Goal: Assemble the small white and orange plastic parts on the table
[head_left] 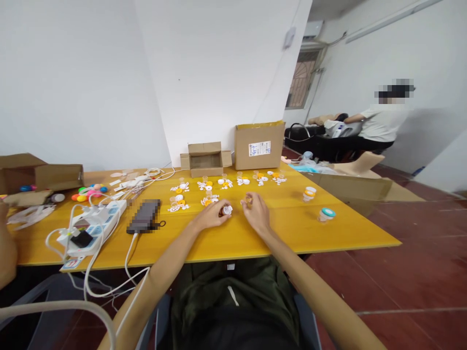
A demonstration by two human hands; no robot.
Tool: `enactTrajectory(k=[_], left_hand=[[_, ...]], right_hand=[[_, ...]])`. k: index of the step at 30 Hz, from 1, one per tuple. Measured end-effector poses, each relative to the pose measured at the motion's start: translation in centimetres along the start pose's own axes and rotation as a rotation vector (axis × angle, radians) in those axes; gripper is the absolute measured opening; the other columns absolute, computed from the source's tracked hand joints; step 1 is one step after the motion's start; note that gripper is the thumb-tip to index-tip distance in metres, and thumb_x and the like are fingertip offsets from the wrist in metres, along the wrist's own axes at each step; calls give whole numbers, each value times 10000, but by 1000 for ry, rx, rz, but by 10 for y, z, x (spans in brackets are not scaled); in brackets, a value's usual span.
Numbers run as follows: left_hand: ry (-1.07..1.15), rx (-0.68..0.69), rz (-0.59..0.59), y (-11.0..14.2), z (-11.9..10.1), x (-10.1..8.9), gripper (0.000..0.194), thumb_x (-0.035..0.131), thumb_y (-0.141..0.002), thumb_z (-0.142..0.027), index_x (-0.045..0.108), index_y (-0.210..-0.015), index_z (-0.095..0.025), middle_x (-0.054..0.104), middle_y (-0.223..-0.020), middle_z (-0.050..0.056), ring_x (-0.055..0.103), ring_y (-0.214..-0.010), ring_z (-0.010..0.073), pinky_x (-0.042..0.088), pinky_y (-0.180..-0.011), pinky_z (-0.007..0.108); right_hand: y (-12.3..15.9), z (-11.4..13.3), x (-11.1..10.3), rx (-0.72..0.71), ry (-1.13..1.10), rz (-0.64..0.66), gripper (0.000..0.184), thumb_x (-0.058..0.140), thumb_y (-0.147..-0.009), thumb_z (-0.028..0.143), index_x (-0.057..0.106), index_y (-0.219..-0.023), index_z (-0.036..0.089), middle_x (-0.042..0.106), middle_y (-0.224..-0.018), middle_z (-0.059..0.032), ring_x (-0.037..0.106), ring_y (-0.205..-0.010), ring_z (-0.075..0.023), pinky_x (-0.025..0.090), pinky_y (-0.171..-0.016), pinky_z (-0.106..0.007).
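My left hand is closed over the table, its thumb and fingers around a small white plastic piece. To its right, my right hand has its fingers curled in; a small clear-looking piece shows at the fingertips, too small to name. Beyond both hands lie several small groups of parts, with clear cups, orange rings, white rings and dotted white pieces. On the right stand a clear jar with a white and orange top and one with a teal-rimmed lid.
A power strip with plugs and white cables lies left, beside a dark phone-like device. Cardboard boxes stand at the back; colourful balls lie farther left. Another person's arm is at the left edge; a person sits back right.
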State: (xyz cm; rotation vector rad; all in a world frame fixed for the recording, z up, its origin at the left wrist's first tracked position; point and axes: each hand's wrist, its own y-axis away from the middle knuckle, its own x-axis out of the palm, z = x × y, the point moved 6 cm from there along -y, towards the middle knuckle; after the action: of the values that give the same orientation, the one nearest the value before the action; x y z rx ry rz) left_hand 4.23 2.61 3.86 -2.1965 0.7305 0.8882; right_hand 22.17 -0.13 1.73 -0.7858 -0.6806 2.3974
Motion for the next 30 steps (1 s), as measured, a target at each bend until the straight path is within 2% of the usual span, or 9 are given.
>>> enactTrajectory(k=[4,7,11,15,19,22,24,27,30], left_hand=[[-47,29,-9,0,-3,-2,194,643,-825,-255,635,-1017,-235,634,-799,-3,585,-749,185,488,-740,300],[-65,38,-1,0,-5,-2,157,650,-832,-260,637,-986,-234,625,-803,-3,587,-769,188,481,-749,296],[-57,71,15,0,-7,-1,122,651,-833,-254,614,-946,-229,607,-862,3,561,-761,170,466,-731,284],[-38,99,11,0,-10,-1,128,657,-825,-241,598,-937,-223,586,-915,11,540,-755,157,460,-721,280],[-26,89,12,1,-11,-2,150,645,-819,-220,592,-959,-226,571,-915,4,530,-747,151,460,-731,282],[-10,78,11,1,-11,-2,155,625,-817,-205,588,-966,-226,571,-916,3,522,-737,146,461,-731,281],[5,76,8,1,-10,-2,156,614,-818,-194,590,-969,-226,577,-921,5,526,-740,146,466,-732,280],[38,87,-8,0,-8,-3,158,608,-822,-175,597,-971,-224,597,-951,17,552,-776,154,481,-758,288],[85,116,-50,-2,-8,-5,154,621,-828,-167,603,-971,-219,619,-992,36,587,-869,178,493,-827,312]], right_hand=[[-4,-23,16,45,125,187,214,625,-808,203,613,-1014,256,695,-1069,-123,663,-1001,-325,530,-836,-433],[-10,-29,25,52,142,237,205,655,-799,186,607,-982,263,698,-1077,-133,666,-1006,-337,525,-834,-434],[-26,-35,31,88,116,214,219,672,-779,170,593,-959,264,697,-1065,-120,673,-992,-311,533,-851,-431],[-38,-37,31,91,36,130,257,664,-750,160,573,-973,250,681,-1013,-97,674,-963,-281,547,-885,-439],[-27,-37,22,108,19,82,324,672,-743,209,570,-1050,236,657,-1123,-117,678,-951,-272,556,-915,-458],[-15,-35,11,122,-29,87,323,678,-750,243,579,-1057,228,658,-1155,-115,682,-844,-231,574,-894,-450],[-9,-33,8,124,-114,132,251,666,-771,270,594,-1009,229,690,-1059,-87,680,-771,-211,593,-853,-440],[-2,-22,15,97,-285,277,139,655,-806,320,626,-915,238,724,-893,-42,697,-776,-210,610,-825,-417],[2,-8,27,101,-447,430,167,674,-826,383,660,-918,244,751,-889,-29,717,-821,-202,615,-841,-394]])
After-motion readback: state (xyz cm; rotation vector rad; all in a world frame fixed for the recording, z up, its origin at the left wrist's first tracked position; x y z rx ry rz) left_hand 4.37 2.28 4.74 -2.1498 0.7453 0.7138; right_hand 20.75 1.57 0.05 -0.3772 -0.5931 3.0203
